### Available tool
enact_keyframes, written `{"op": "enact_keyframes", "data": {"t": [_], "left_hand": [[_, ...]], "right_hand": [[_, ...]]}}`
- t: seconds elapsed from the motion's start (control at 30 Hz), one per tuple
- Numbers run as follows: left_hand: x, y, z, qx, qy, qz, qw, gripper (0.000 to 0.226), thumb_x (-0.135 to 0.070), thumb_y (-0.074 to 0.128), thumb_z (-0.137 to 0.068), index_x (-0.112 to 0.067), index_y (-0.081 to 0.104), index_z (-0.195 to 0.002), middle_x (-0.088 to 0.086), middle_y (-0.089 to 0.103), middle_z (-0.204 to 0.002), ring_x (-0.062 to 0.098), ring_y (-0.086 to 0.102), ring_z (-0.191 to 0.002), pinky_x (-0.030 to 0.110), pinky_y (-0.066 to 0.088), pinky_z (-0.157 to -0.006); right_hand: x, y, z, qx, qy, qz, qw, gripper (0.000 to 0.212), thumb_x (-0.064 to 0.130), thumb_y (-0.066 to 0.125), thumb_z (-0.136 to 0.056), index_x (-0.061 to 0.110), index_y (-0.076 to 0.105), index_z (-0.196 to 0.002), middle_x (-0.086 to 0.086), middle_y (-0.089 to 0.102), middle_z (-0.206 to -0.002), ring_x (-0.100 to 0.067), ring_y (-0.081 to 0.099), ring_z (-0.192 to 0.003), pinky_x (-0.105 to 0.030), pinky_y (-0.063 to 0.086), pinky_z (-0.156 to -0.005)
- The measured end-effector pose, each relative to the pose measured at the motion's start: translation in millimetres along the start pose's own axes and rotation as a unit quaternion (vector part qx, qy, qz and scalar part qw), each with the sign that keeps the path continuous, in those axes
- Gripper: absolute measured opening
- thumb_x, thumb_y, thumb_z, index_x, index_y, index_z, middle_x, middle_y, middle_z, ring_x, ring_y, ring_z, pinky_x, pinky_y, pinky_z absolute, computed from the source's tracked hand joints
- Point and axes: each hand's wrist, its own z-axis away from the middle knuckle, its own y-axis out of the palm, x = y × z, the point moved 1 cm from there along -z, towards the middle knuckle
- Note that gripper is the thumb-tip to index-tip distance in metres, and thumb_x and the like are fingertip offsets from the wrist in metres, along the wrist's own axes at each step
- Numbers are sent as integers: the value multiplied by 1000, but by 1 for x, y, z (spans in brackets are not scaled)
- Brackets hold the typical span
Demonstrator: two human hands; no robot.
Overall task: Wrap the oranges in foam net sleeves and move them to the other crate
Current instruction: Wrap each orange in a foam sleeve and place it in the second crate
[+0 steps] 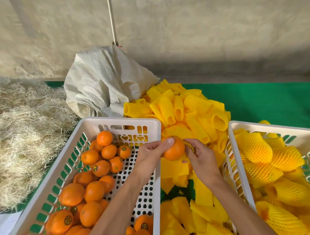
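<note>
My left hand (149, 153) grips a bare orange (174, 149) above the gap between the two crates, thumb on top. My right hand (199, 157) pinches a yellow foam net sleeve (188, 146) against the orange's right side; most of that sleeve is hidden behind the hand. The white crate on the left (119, 121) holds several unwrapped oranges (93, 191), some with round stickers. The white crate on the right (240, 126) holds several oranges wrapped in yellow sleeves (258, 148).
A heap of loose yellow foam sleeves (185, 107) lies between and behind the crates on a green mat (265, 98). A white woven sack (103, 80) slumps at the back. Pale straw-like fibre (23, 132) covers the left side. A grey wall rises behind.
</note>
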Motion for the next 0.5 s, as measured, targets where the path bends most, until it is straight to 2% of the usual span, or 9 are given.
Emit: {"op": "enact_keyframes", "data": {"t": [0.03, 0.1, 0.2, 0.27, 0.37, 0.43, 0.5], "left_hand": [[0, 1, -1, -16, -2, 12, 1000, 59, -60, 80, -73, -7, 81, -101, 20, 76, -105, 37, 70, -108, 48, 56, -101], [1, 6, -1, -46, 14, -1, 999, 57, -66, 85, -68, -18, 82, -99, 11, 79, -102, 29, 74, -102, 44, 59, -96], [5, 20, 1, -91, 54, -26, 994, 54, -67, 87, -66, -24, 81, -97, 4, 79, -97, 27, 74, -96, 51, 61, -89], [4, 27, 1, -114, 52, -2, 992, 48, -62, 86, -70, -23, 82, -98, 4, 79, -98, 28, 74, -99, 52, 60, -92], [-2, 27, -4, -142, -10, 77, 987, 55, -66, 84, -70, -18, 83, -98, 8, 79, -100, 21, 72, -102, 45, 54, -101], [-6, 24, -9, -139, -36, 160, 977, 60, -64, 81, -76, -17, 79, -114, 9, 77, -116, 24, 69, -117, 48, 47, -111], [-9, 23, -12, -116, -25, 219, 969, 67, -55, 77, -82, -15, 68, -134, 11, 71, -131, 28, 63, -128, 53, 43, -116]], "right_hand": [[3, 0, 1, -2, -6, -17, 1000, 25, 37, 60, -96, 55, 67, -110, 19, 72, -111, -7, 72, -95, -25, 61, -62], [8, -3, 4, -25, -41, 12, 999, 24, 37, 59, -98, 56, 67, -111, 21, 74, -99, -8, 74, -76, -19, 57, -57], [13, -7, 6, -67, -100, 91, 989, 16, 31, 62, -101, 42, 70, -109, 17, 68, -70, -9, 66, -52, -13, 47, -50], [14, -9, 5, -79, -125, 116, 982, 11, 25, 64, -100, 27, 74, -104, 13, 64, -63, -11, 61, -48, -17, 46, -48], [12, -5, 7, -46, -124, 163, 978, 13, 23, 69, -96, 15, 72, -107, 6, 53, -59, -13, 52, -49, -34, 47, -49], [10, 6, 11, 10, -97, 203, 974, 26, 27, 71, -95, 18, 64, -118, 6, 48, -63, -12, 48, -54, -31, 44, -52], [9, 14, 13, 46, -64, 199, 977, 32, 33, 72, -94, 26, 57, -121, 7, 47, -64, -11, 47, -56, -23, 37, -51]]}}
